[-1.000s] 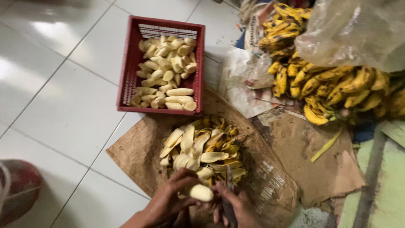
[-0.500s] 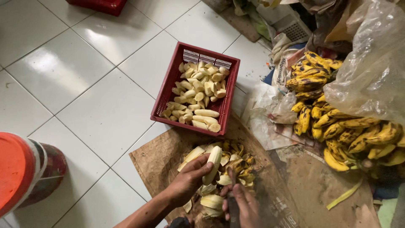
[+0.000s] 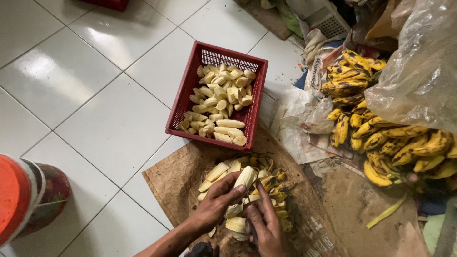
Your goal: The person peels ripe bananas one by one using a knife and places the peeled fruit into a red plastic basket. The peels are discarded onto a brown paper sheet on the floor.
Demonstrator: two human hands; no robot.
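While we look down from the head camera, our left hand (image 3: 216, 204) closes its fingers around a pale peeled banana (image 3: 244, 178), gripping it near its lower end so that the tip points up and away; this banana is just above the heap of yellow-brown banana peels (image 3: 266, 188) on the brown sheet of cardboard (image 3: 176, 178), which seems to lie there to keep the waste off the white tiled floor (image 3: 104, 114); our right hand (image 3: 264, 226) rests just beside it with the fingers bent downward, but we cannot tell if they hold something, because the palm hides what is under it; the red plastic basket (image 3: 183, 102) stands touching the far edge of the cardboard, near enough to reach, and it is full of peeled bananas (image 3: 219, 102); the unpeeled spotted yellow bananas (image 3: 376, 128) lie in a heap to our right, partly under a clear plastic bag (image 3: 421, 71); an orange-lidded container (image 3: 26, 197) stands well apart at the left.
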